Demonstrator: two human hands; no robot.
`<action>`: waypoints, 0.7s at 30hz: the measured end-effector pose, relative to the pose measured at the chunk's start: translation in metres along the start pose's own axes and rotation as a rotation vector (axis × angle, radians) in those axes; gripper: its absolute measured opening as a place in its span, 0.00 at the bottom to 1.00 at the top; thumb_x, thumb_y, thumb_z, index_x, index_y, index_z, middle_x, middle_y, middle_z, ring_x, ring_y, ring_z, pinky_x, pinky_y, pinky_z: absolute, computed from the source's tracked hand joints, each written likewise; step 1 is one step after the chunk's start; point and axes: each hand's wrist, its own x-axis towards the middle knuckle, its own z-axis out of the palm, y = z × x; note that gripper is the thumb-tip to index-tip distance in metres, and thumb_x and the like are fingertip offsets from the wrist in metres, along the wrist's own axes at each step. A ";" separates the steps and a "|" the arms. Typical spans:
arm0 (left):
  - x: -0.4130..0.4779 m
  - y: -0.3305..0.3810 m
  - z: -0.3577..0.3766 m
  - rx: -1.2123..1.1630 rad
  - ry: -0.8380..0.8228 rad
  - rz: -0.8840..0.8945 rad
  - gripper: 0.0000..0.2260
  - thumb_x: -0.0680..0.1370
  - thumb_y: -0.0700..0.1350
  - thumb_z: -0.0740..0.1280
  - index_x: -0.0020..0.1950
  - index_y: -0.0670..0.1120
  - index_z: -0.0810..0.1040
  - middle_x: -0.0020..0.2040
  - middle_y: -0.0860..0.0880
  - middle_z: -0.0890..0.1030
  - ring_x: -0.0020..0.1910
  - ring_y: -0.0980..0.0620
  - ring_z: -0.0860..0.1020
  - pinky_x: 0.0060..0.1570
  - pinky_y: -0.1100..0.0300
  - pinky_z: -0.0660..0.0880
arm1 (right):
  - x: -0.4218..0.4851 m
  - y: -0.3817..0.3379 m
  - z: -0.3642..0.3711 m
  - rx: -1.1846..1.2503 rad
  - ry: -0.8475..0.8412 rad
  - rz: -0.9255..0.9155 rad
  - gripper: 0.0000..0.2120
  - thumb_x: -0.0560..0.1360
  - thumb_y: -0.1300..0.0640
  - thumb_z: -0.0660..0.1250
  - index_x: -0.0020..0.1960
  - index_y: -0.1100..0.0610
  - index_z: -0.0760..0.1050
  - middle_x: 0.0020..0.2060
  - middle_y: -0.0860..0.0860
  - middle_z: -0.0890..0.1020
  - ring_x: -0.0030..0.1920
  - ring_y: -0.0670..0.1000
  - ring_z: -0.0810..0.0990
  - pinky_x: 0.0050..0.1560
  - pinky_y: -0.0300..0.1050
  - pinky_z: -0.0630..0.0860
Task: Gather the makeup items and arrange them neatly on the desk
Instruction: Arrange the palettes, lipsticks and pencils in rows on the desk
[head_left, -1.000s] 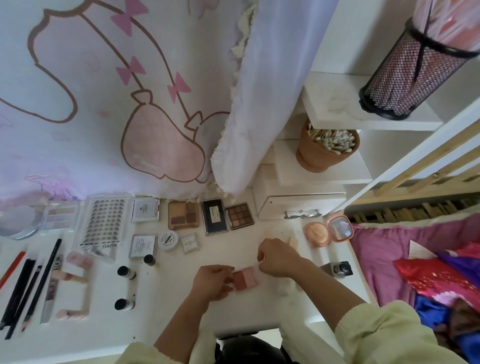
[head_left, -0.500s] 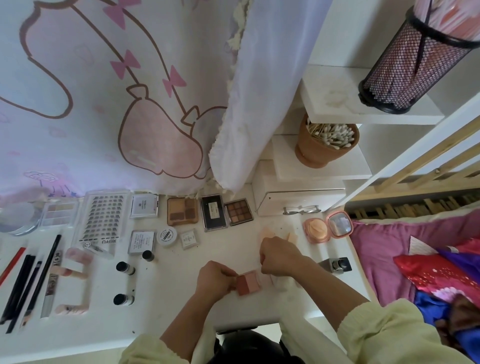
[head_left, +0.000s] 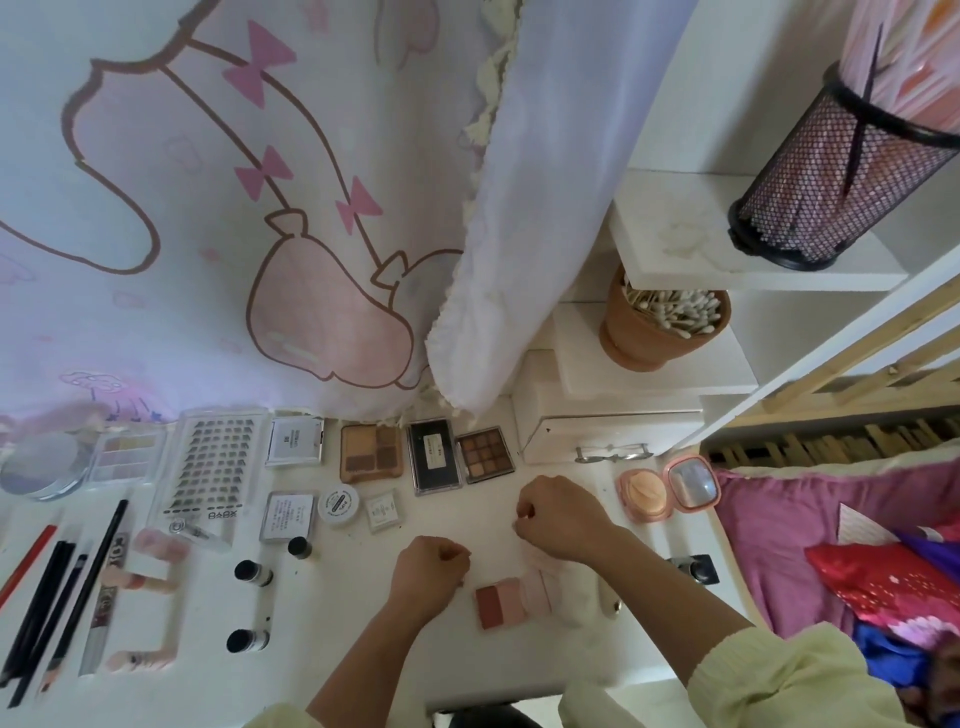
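Two bare hands hover over a white desk (head_left: 353, 649) crowded with makeup. The left hand (head_left: 431, 574) is curled into a loose fist with nothing visible in it. The right hand (head_left: 558, 522), at two o'clock from it, is also curled, and whether its fingertips pinch anything cannot be told. A pink blush palette (head_left: 501, 603) lies flat on the desk with its clear lid open, at four o'clock from the left hand and six o'clock from the right, and neither hand touches it. At twelve o'clock from the hands, a brown eyeshadow palette (head_left: 371, 453), a black case (head_left: 434, 457) and a nine-pan palette (head_left: 484, 454) sit in a row along the desk's far edge, below a cartoon-print curtain (head_left: 208, 208). A tray of false lashes (head_left: 213, 462) lies at ten o'clock, and pencils (head_left: 47, 597) lie side by side at nine o'clock near the desk's left edge. Small dark-capped bottles (head_left: 253, 573) rest between the pencils and the left hand. An open peach compact (head_left: 667, 488) sits at two o'clock from the right hand, and a pot of cotton swabs (head_left: 665, 322) stands on a shelf above it.
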 end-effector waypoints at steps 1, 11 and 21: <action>0.003 0.000 0.000 0.004 0.013 0.012 0.09 0.77 0.40 0.64 0.47 0.50 0.83 0.42 0.50 0.84 0.42 0.52 0.82 0.45 0.59 0.79 | 0.003 -0.002 -0.001 0.013 0.017 -0.003 0.12 0.75 0.54 0.65 0.55 0.57 0.80 0.51 0.51 0.82 0.51 0.52 0.80 0.48 0.43 0.75; 0.045 0.036 0.002 -0.844 -0.050 -0.302 0.06 0.77 0.36 0.66 0.47 0.35 0.81 0.41 0.40 0.84 0.40 0.47 0.81 0.44 0.59 0.78 | 0.075 -0.033 0.000 -0.060 0.068 -0.089 0.26 0.73 0.63 0.65 0.70 0.59 0.64 0.67 0.55 0.68 0.66 0.55 0.68 0.60 0.50 0.73; 0.051 0.034 0.008 -0.767 0.097 -0.305 0.05 0.77 0.38 0.68 0.46 0.37 0.81 0.38 0.43 0.84 0.35 0.50 0.81 0.36 0.63 0.79 | 0.085 -0.031 -0.001 -0.399 -0.025 -0.184 0.26 0.70 0.62 0.69 0.66 0.61 0.67 0.62 0.56 0.70 0.63 0.56 0.69 0.58 0.51 0.70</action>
